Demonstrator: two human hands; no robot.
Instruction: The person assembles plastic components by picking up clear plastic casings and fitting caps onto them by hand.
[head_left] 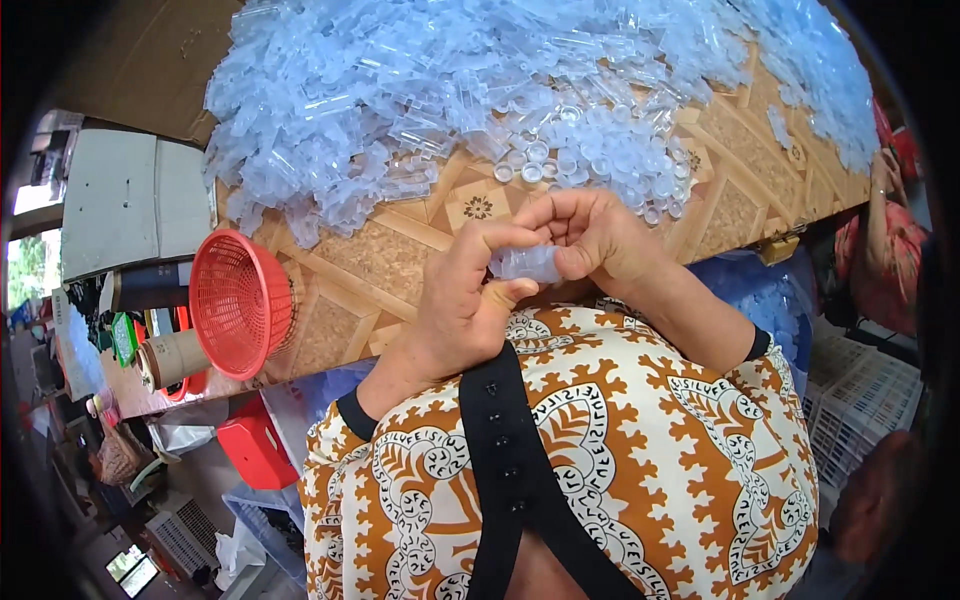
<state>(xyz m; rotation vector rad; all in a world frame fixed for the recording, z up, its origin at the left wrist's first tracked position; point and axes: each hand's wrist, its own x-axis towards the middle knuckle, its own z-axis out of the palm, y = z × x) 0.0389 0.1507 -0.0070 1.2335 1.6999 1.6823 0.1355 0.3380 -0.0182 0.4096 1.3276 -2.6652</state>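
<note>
Between my two hands, just over the table's near edge, is a short translucent plastic tube (525,263), lying roughly sideways. The fingers and thumb of my left hand (455,300) close round its left end. My right hand (605,240) pinches the other end between thumb and fingers, which partly cover it. Beyond my hands lies a scatter of small round clear plastic caps (575,160). Farther back, a broad heap of clear plastic tube pieces (350,90) spreads over the patterned table (365,265).
A red plastic basket (240,303) sits tilted at the table's left, beside a brown tape roll (170,360). Below the edge there are a red container (257,445) and a blue crate (265,515). White crates (865,395) stand right, where another person's arm (880,205) shows.
</note>
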